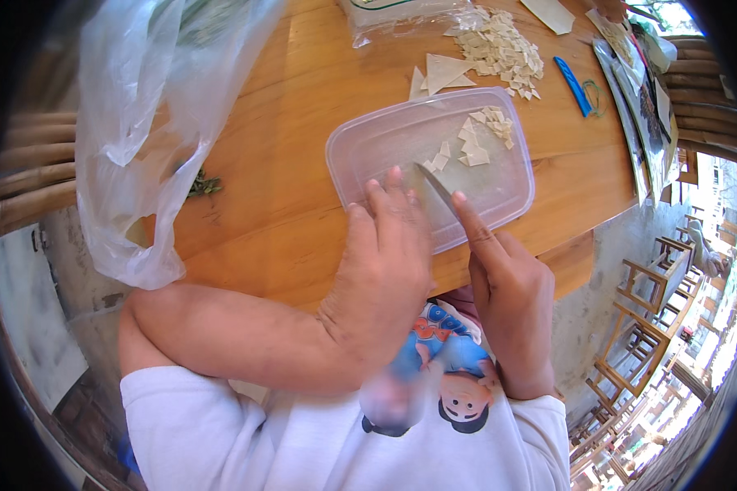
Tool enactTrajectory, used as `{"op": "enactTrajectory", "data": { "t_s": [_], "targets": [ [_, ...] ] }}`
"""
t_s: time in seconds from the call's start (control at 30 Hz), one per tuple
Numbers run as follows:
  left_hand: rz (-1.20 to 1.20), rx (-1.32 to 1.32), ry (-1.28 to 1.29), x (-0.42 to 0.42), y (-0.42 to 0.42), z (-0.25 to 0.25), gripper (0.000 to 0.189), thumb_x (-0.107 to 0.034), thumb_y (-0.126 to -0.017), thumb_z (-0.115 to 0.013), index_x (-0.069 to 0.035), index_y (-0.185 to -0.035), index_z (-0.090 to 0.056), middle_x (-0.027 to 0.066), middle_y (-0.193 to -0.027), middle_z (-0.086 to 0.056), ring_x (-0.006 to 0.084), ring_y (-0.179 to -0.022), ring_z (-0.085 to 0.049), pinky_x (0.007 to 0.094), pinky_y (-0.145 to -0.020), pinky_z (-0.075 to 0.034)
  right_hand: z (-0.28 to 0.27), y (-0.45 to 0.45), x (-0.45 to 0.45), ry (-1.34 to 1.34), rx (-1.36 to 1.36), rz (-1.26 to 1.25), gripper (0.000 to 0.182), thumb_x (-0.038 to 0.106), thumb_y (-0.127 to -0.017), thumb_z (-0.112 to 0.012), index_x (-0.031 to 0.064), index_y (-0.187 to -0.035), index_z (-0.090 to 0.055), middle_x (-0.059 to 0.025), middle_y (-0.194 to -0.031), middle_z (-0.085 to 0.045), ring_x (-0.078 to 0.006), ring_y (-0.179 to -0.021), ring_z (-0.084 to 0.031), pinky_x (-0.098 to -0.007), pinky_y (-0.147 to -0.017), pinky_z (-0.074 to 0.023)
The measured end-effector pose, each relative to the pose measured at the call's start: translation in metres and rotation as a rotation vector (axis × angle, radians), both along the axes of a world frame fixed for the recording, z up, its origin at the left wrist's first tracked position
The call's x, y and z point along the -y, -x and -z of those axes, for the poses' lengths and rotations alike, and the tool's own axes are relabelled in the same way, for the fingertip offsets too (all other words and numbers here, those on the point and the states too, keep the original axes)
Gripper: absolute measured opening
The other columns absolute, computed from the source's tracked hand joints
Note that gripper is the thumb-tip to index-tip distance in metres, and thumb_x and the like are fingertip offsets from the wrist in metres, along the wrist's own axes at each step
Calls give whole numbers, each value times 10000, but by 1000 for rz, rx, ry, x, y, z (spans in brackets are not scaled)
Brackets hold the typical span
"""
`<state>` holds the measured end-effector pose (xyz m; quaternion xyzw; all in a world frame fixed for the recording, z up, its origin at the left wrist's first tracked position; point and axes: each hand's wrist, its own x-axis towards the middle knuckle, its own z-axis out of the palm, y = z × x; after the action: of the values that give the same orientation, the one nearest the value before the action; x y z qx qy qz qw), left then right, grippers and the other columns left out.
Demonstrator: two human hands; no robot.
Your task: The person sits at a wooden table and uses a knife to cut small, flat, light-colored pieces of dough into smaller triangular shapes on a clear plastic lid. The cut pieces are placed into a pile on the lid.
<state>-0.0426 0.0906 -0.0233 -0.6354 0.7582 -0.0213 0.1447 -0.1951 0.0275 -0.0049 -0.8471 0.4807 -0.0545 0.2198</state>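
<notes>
My right hand (506, 276) grips a knife (437, 184), its index finger stretched along the back of the blade. The blade lies over a translucent plastic lid (485, 190) on the wooden table. My left hand (387, 239) rests on the lid's left part, fingertips pressed down left of the blade; what lies under them is hidden. Small cut pale pieces (440, 157) sit just past the knife tip, with more pieces (494, 124) at the lid's far right corner. Beyond the lid are larger pale triangular sheets (445, 72) and a heap of small cut pieces (503, 49).
A translucent plastic bag (153, 135) holding something green stands on the left, beside dark green leafy bits (204, 185). A blue-handled tool (572, 87) lies at right, near plastic packets (629, 110). A plastic-wrapped container (399, 15) sits at the far edge.
</notes>
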Motion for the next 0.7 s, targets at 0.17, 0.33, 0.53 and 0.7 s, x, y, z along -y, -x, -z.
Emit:
{"op": "enactTrajectory", "data": {
  "t_s": [0.17, 0.33, 0.53, 0.7],
  "targets": [
    [13, -84, 42, 6, -2, -2, 838, -537, -785, -723, 70, -1343, -573, 283, -1404, -554, 357, -1250, -560, 406, -1006, -461, 14, 20, 18, 146, 28, 92, 594, -85, -889, -607, 177, -1422, -639, -95, -723, -551, -159, -598, -515, -291, -604, -463],
    [45, -553, 102, 39, -13, 0, 378, -279, -849, -729, 11, -1074, -639, 167, -1059, -639, 317, -974, -614, 412, -818, -506, 22, 52, 35, 68, 242, 273, 508, -55, -968, -566, 123, -1441, -617, 26, -744, -544, -41, -667, -470, -224, -615, -436],
    [52, -912, 449, 85, -33, 33, 193, -101, -859, -709, -45, -1033, -646, 120, -984, -625, 331, -925, -600, 438, -810, -512, 44, 77, 56, -155, 508, 380, 524, -68, -940, -572, 100, -1434, -619, 26, -787, -588, -46, -659, -498, -218, -628, -450],
    [-1, -959, 444, 97, -37, 42, 207, -104, -873, -721, -42, -1063, -667, 133, -997, -626, 348, -955, -607, 436, -823, -516, 49, 76, 59, -285, 587, 394, 484, -20, -961, -603, 91, -1432, -621, 46, -792, -575, -32, -659, -482, -202, -601, -426]
  ]
}}
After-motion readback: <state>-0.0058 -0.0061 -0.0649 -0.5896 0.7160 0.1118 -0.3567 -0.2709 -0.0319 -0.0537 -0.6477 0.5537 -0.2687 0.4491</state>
